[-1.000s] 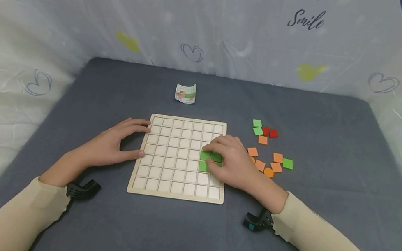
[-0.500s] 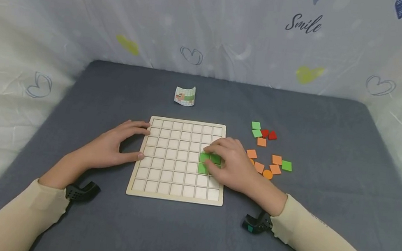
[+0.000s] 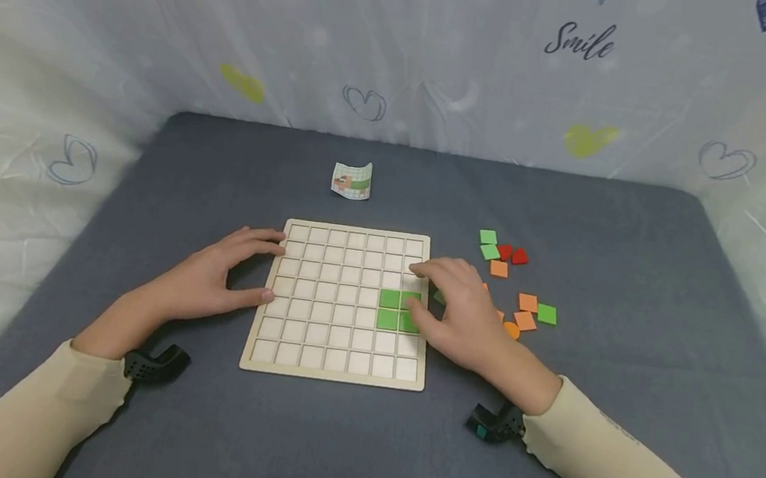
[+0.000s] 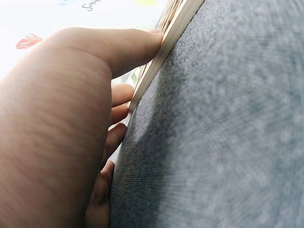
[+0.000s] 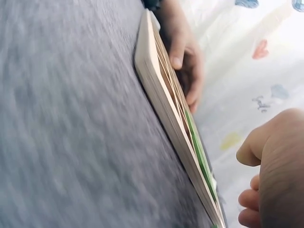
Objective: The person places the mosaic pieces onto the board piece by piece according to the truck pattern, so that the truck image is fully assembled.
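A pale wooden grid board (image 3: pixel 332 377) lies flat on the dark cloth. Several green square tiles (image 3: pixel 387 319) fill cells in a two-by-two block at its right side. My left hand (image 3: pixel 211 276) rests thumb and fingertips along the board's left edge, the fingers spread and fairly straight. Over the right edge, beside the green block, hovers my right hand (image 3: pixel 465 311). Its thumb and index finger stand apart, with no tile seen between their tips. Another green tile (image 3: pixel 439 297) peeks out beneath this hand, just right of the board.
A small paper card (image 3: pixel 351 181) with a gridded picture lies behind the board. Loose tiles are scattered to the right: green squares (image 3: pixel 488 237), red pieces (image 3: pixel 520 257), orange squares (image 3: pixel 528 303) and an orange round piece (image 3: pixel 511 329). A printed curtain (image 3: pixel 474 60) hangs behind the table.
My right hand has drawn back right from the green tiles, uncovering more of the block; its thumb and index finger have spread wider. The left hand stays on the board's edge.
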Demonstrator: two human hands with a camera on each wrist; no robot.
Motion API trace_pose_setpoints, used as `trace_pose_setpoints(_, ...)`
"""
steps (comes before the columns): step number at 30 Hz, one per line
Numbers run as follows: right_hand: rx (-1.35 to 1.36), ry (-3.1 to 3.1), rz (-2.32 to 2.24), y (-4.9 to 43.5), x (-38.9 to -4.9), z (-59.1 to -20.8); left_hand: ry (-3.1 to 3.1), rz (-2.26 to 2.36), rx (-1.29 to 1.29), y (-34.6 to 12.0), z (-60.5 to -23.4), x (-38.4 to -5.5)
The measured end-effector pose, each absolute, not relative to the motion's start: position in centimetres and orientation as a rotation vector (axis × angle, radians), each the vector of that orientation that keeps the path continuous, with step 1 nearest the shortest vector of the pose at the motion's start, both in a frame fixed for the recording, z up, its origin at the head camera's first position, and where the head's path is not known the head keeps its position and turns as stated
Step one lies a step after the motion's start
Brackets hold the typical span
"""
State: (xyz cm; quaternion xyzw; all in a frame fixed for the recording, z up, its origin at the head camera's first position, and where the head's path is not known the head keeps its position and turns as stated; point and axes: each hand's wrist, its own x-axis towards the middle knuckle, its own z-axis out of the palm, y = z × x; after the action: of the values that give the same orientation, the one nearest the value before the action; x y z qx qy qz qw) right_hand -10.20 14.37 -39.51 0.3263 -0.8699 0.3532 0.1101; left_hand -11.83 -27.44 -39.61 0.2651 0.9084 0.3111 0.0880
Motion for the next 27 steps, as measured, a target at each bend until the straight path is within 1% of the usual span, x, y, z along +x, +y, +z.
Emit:
trace_pose_setpoints(9, 0.912, -2.548, 0.939, 16.5, -10.2, -38.9, 2.706, 0.923, 0.781, -27.4, -39.6, -11.7)
trace_pose_setpoints(27, 0.719, -2.53, 0.832, 24.1, -9.1, -39.5, 2.699, 0.919, 0.768, -27.2, -39.5, -11.7)
